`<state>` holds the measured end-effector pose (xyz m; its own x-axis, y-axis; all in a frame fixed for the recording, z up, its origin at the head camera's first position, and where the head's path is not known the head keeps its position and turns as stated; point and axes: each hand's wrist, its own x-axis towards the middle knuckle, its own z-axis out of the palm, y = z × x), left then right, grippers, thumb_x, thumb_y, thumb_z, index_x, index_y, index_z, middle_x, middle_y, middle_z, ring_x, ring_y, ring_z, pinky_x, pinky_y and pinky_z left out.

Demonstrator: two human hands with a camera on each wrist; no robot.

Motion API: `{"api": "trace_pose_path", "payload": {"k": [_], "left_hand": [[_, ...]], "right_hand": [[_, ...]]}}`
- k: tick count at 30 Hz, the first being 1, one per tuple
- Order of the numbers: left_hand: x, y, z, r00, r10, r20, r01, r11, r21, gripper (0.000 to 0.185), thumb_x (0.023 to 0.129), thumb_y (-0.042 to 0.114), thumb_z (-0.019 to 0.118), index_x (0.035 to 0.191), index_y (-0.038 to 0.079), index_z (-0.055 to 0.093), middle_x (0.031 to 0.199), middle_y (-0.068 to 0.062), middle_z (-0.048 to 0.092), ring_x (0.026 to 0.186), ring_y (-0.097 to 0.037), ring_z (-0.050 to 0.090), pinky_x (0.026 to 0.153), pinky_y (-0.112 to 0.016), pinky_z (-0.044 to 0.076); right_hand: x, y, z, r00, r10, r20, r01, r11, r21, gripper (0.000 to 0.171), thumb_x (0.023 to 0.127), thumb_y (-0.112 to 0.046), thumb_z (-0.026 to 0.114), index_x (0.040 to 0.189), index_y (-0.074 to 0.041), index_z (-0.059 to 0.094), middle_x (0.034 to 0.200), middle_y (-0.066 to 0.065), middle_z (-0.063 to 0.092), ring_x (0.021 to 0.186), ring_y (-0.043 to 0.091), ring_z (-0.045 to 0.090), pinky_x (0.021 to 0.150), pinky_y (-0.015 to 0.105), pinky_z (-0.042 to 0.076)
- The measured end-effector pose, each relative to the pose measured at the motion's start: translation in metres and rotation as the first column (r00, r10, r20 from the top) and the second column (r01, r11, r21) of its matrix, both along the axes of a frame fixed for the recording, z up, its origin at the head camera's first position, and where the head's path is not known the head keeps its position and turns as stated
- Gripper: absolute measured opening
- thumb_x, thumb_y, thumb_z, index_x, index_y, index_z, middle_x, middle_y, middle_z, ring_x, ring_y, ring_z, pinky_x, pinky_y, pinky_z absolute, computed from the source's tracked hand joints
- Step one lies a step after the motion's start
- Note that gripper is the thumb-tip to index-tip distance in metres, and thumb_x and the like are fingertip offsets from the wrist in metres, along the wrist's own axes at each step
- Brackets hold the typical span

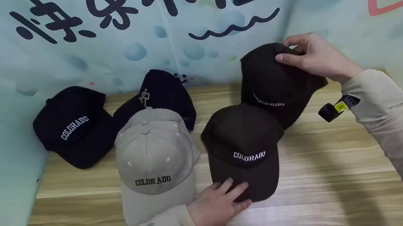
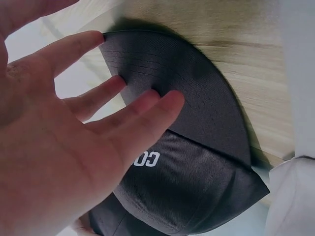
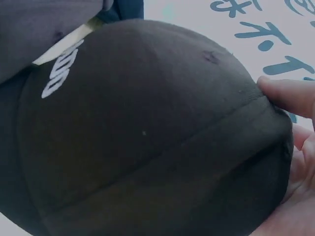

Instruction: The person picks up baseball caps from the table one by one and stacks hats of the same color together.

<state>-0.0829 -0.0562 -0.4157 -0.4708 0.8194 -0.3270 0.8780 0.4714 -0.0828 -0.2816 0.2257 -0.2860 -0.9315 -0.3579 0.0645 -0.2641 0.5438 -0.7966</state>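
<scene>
The rear dark brown cap, near the back edge of the wooden tabletop, is pinched at its crown by the right hand; the front dark brown cap is only pressed at its brim by the flat left hand. The soft crown could be slipped from such a small pinch, and the front cap could be dragged along. A beige cap and two black caps are laid to the left, before a printed backdrop.

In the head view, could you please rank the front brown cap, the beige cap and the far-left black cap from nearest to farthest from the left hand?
From the left hand:
1. Front brown cap, touched at its brim.
2. Beige cap, just left.
3. Far-left black cap, back left.
</scene>
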Motion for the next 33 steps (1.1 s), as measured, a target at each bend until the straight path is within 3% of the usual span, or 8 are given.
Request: {"api": "trace_pose_path", "payload": {"k": [7, 19, 25, 33], "left_hand": [[-0.002, 0.001, 0.000, 1.000, -0.005, 0.022, 0.005, 1.000, 0.007, 0.069, 0.082, 0.040, 0.071, 0.145, 0.033, 0.044, 0.154, -0.004, 0.028, 0.131, -0.030, 0.038, 0.091, -0.037, 0.046], [-0.001, 0.004, 0.001, 0.999, 0.047, 0.007, -0.046, 0.997, -0.056, 0.072, 0.082, 0.041, 0.070, 0.147, 0.034, 0.040, 0.156, -0.003, 0.022, 0.132, -0.030, 0.037, 0.092, -0.039, 0.045], [-0.004, 0.003, 0.001, 0.999, 0.053, 0.009, -0.052, 0.997, -0.056, 0.072, 0.082, 0.040, 0.070, 0.147, 0.033, 0.041, 0.156, -0.004, 0.023, 0.131, -0.031, 0.037, 0.092, -0.039, 0.045], [-0.021, 0.002, 0.004, 0.993, 0.092, 0.068, -0.090, 0.995, -0.034, 0.068, 0.084, 0.039, 0.069, 0.146, 0.030, 0.042, 0.156, -0.005, 0.023, 0.132, -0.034, 0.036, 0.093, -0.042, 0.045]], "right_hand": [[0.006, -0.001, 0.011, 0.983, -0.059, -0.172, 0.067, 0.997, 0.042, 0.018, 0.094, -0.017, 0.062, 0.102, 0.000, 0.060, 0.078, 0.003, 0.062, 0.068, 0.014, 0.053, 0.063, 0.022, 0.039], [0.020, 0.012, 0.039, 0.952, -0.128, -0.277, 0.146, 0.988, 0.047, 0.024, 0.091, -0.014, 0.063, 0.112, -0.003, 0.061, 0.078, -0.004, 0.063, 0.065, 0.013, 0.052, 0.060, 0.020, 0.039], [0.029, 0.019, 0.055, 0.916, -0.164, -0.367, 0.196, 0.979, 0.053, 0.025, 0.088, -0.016, 0.063, 0.109, -0.003, 0.064, 0.077, -0.010, 0.061, 0.064, 0.013, 0.050, 0.057, 0.022, 0.036], [0.039, 0.028, 0.065, 0.889, -0.085, -0.450, 0.186, 0.965, 0.185, 0.023, 0.086, -0.015, 0.064, 0.106, -0.003, 0.065, 0.070, -0.021, 0.056, 0.063, 0.004, 0.050, 0.057, 0.017, 0.037]]}}
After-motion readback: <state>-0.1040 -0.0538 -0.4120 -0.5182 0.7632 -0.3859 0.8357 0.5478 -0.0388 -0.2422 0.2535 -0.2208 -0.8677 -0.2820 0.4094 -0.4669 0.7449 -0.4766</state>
